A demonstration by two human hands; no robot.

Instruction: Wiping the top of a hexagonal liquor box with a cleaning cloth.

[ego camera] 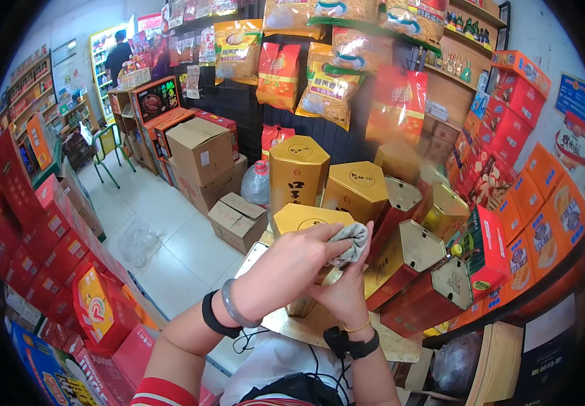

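Observation:
My left hand (305,254), with a grey bangle and black band at the wrist, reaches across in front of me and pinches a folded grey cloth (348,243). From the other side my right hand (346,289) holds the cloth too, thumb and fingers at its edge. Both hands are over a gold hexagonal box (300,217), whose lower part they largely hide. Behind it stand a tall gold box (300,167) and another gold box (359,185). Several red and gold hexagonal boxes, among them one with a metallic lid (421,246), stand to the right on a wooden tabletop (391,340).
Cardboard cartons (239,218) and a clear plastic bag (139,241) are on the tiled floor at left. Snack bags (330,89) hang ahead. Orange cartons (543,248) are stacked at right, red boxes (67,251) at left. A person (118,56) stands far back.

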